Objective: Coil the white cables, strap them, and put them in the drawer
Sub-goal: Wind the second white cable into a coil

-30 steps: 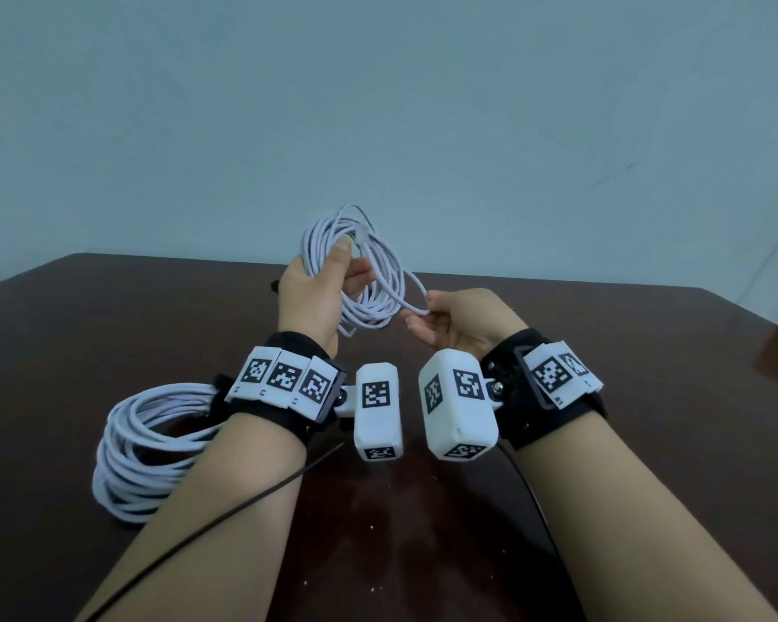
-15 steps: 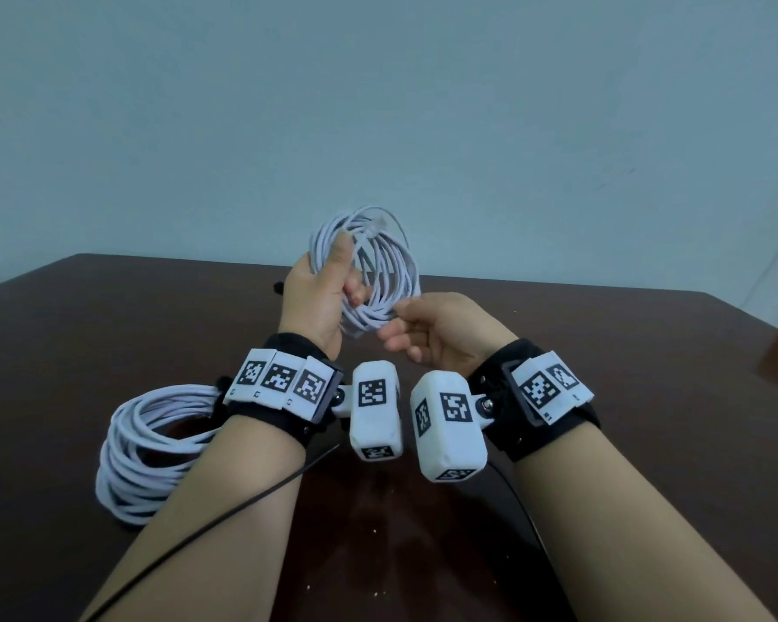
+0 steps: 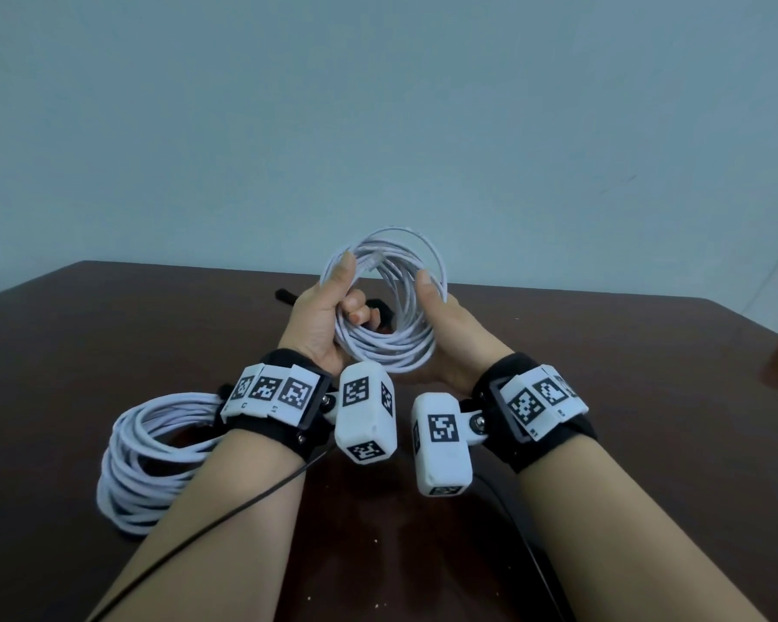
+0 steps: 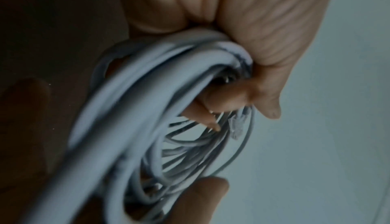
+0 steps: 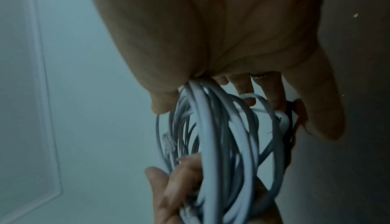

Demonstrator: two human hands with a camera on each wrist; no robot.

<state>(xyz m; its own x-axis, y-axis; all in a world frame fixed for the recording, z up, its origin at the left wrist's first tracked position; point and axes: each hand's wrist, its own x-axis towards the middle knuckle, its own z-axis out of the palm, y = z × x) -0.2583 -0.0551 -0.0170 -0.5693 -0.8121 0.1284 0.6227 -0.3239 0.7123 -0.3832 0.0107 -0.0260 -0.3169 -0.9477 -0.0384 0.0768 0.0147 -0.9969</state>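
Note:
A small coil of white cable (image 3: 391,354) is held upright above the dark table between both hands. My left hand (image 3: 324,321) grips its left side, with the thumb up along the strands and the fingers curled through the loop. My right hand (image 3: 445,325) grips the right side, thumb pressed on the front. A clear plug (image 3: 371,262) lies at the top of the coil. In the left wrist view my fingers wrap the coil (image 4: 131,127). In the right wrist view the strands (image 5: 221,144) run between my thumb and fingers. No drawer is in view.
A larger coil of white cable (image 3: 140,464) lies on the brown table (image 3: 647,397) under my left forearm. Black strap pieces (image 3: 284,294) lie on the table behind my hands. Thin black wires (image 3: 225,518) trail from the wrist cameras. A pale wall stands behind the table.
My right hand left the loose end of the cable and closed on the right side of the coil. The coil dropped a little and turned to face me.

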